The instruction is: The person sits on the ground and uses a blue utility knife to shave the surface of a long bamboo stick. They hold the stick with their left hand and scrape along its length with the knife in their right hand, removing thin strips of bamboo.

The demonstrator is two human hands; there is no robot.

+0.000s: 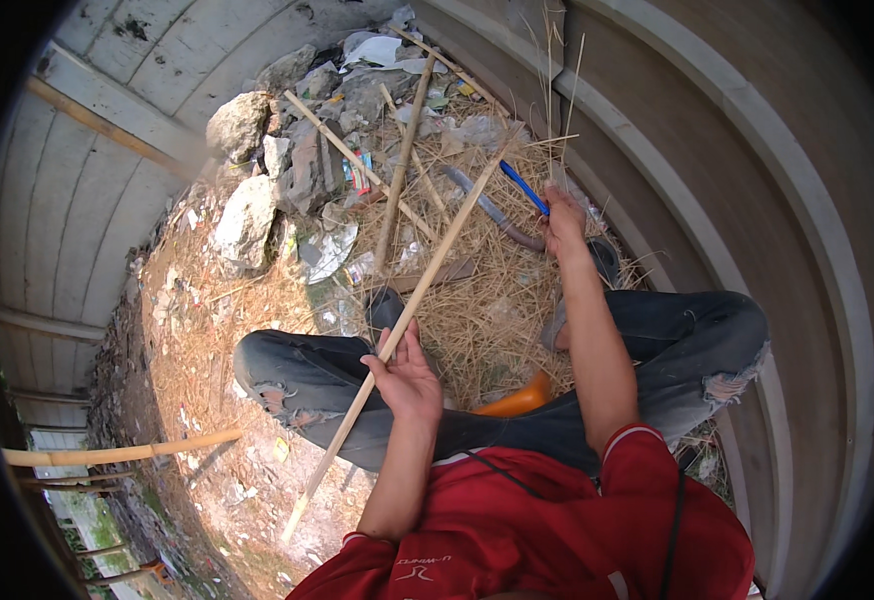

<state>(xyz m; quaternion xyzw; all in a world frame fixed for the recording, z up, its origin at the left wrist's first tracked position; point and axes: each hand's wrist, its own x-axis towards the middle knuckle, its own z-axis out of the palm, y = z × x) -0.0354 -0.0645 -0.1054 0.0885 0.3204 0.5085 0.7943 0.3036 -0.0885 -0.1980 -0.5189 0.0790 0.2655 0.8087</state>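
A long pale bamboo strip (423, 284) runs slantwise from beside my left leg up to the straw ahead of me. My left hand (407, 375), palm up, holds it between thumb and fingers near the middle. Further forward on the right, my right hand (563, 222) grips a slim blue pen-like tool (524, 187), its free end pointing toward the strip's far end. A curved blade (477, 197) with a brownish handle lies on the straw, just left of the right hand. An orange object (517, 397) sits between my legs, partly hidden.
Dry straw (487, 290) covers the ground in front. Several bamboo sticks (405, 160) lean or lie across rubble and litter at the far side. Pale rocks (246, 222) stand at the left. Corrugated metal sheeting (717, 150) rises close on my right.
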